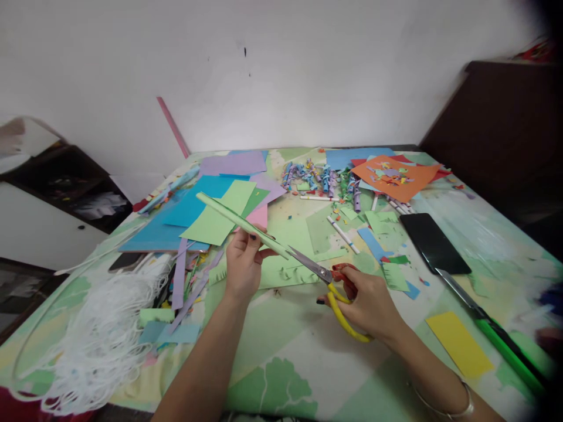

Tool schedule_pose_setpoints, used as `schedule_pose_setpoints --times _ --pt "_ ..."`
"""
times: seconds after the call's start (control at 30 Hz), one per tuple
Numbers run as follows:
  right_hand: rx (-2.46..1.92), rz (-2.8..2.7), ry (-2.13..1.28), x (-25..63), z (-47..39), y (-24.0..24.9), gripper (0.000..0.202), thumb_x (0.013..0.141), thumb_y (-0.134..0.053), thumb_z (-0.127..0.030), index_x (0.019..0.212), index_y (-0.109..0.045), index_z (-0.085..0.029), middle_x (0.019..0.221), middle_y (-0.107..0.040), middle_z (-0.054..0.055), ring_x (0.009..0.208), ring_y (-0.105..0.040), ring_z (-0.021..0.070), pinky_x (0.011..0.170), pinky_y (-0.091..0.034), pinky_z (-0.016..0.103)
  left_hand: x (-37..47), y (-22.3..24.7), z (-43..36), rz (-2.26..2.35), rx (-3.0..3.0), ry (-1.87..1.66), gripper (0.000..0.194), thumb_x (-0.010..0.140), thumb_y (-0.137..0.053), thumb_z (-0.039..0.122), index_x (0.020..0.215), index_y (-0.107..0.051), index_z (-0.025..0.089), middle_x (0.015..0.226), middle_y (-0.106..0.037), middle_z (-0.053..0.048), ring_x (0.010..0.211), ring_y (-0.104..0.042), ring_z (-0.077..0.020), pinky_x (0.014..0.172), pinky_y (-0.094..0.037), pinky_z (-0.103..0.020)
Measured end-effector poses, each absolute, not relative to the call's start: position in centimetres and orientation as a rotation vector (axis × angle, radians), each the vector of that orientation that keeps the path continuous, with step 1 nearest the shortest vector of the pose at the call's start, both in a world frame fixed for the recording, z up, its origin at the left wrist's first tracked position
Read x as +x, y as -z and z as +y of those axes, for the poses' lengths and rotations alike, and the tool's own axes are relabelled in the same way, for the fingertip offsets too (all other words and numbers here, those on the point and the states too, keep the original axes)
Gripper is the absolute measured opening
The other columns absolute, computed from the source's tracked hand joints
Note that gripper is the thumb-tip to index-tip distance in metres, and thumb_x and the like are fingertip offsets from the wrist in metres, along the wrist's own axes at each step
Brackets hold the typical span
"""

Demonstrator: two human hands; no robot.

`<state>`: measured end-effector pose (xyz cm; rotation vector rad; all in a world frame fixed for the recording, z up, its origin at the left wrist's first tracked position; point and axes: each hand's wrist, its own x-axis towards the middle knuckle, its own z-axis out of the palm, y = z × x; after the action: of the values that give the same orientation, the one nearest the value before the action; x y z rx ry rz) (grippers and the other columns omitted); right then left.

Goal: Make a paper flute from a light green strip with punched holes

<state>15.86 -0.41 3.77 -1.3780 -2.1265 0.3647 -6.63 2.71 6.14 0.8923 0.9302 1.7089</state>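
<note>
My left hand (244, 261) is closed around a folded strip of light green paper (229, 217), lifted above the table and slanting down to the right. In my right hand (369, 299) are scissors (325, 274) with one yellow and one red handle. The handles are spread apart, and the blade tips point left at the lower right end of the strip. Whether the blades touch the paper I cannot tell. Beneath them lies a light green sheet (285, 275) with fringe-like cuts. Behind my left hand, light green paper (220, 214) rests on blue sheets (193, 199).
A tangle of white cord (101, 334) lies at the left. Small rolled paper pieces (325, 179) and an orange sheet (396, 177) sit at the back. On the right are a black phone (433, 243), a green-handled knife-like tool (488, 325) and yellow paper (460, 344).
</note>
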Motion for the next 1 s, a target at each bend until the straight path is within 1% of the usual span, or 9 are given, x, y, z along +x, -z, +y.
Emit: schedule_pose_setpoints --times 0.17,0.27,0.37,0.5,0.77,0.9,1.0 --pt "-1.352 -2.122 -0.312 15.94 -0.41 -3.49 0.036 0.075 -0.058 -0.054 0.069 -0.055 -0.019 0.055 -0.057 0.002 0.044 -0.052 0.0154 0.044 -0.035 0.028 -6.75 -5.97 2.88 0.956 0.887 -1.708 0.023 0.076 -0.067 0.038 0.083 -0.060 0.017 0.074 -0.055 0.001 0.061 -0.054 -0.0081 0.054 -0.056 -0.021" --pt "-1.322 -2.121 -0.283 15.97 -0.40 -3.32 0.037 0.076 -0.056 -0.055 0.071 -0.058 -0.018 0.053 -0.057 0.002 0.041 -0.050 0.0146 0.044 -0.035 0.028 -6.81 -5.95 2.94 0.964 0.886 -1.698 0.023 0.076 -0.066 0.038 0.083 -0.060 0.017 0.074 -0.055 0.001 0.060 -0.055 -0.0083 0.053 -0.056 -0.022" --pt "-1.291 -2.125 -0.262 15.96 -0.40 -3.31 0.038 0.077 -0.055 -0.055 0.070 -0.058 -0.018 0.052 -0.057 0.002 0.038 -0.048 0.0133 0.042 -0.035 0.027 -6.85 -5.93 2.91 0.965 0.886 -1.689 0.023 0.076 -0.067 0.037 0.083 -0.060 0.016 0.074 -0.055 0.001 0.060 -0.055 -0.0084 0.053 -0.057 -0.023" --pt "-1.267 -2.119 -0.231 15.90 -0.47 -3.36 0.038 0.079 -0.054 -0.054 0.069 -0.059 -0.018 0.052 -0.058 0.003 0.038 -0.049 0.0133 0.042 -0.035 0.027 -6.76 -5.86 2.86 0.987 0.853 -1.695 0.023 0.075 -0.068 0.036 0.083 -0.060 0.016 0.075 -0.055 0.001 0.061 -0.056 -0.0084 0.052 -0.056 -0.022" --pt "-1.266 -2.096 -0.251 15.89 -0.55 -3.21 0.036 0.078 -0.055 -0.053 0.066 -0.058 -0.019 0.052 -0.059 0.003 0.037 -0.048 0.0123 0.040 -0.033 0.026 -6.56 -5.85 2.99 1.010 0.824 -1.685 0.027 0.073 -0.069 0.039 0.082 -0.059 0.015 0.071 -0.055 0.002 0.057 -0.056 -0.0091 0.048 -0.055 -0.023" --pt "-1.313 -2.102 -0.241 15.82 -0.60 -3.14 0.035 0.078 -0.055 -0.052 0.070 -0.059 -0.018 0.057 -0.061 0.004 0.042 -0.052 0.0141 0.042 -0.034 0.027 -6.59 -5.93 2.94 1.008 0.824 -1.684 0.028 0.073 -0.069 0.040 0.082 -0.059 0.015 0.069 -0.055 0.002 0.056 -0.056 -0.0082 0.049 -0.055 -0.021" --pt "-1.387 -2.093 -0.212 15.72 -0.65 -3.06 0.036 0.076 -0.056 -0.053 0.071 -0.057 -0.018 0.059 -0.061 0.005 0.046 -0.055 0.0157 0.044 -0.035 0.028 -6.41 -6.00 2.82 1.007 0.828 -1.665 0.028 0.073 -0.069 0.040 0.082 -0.059 0.015 0.068 -0.056 0.002 0.056 -0.056 -0.0077 0.050 -0.056 -0.021"
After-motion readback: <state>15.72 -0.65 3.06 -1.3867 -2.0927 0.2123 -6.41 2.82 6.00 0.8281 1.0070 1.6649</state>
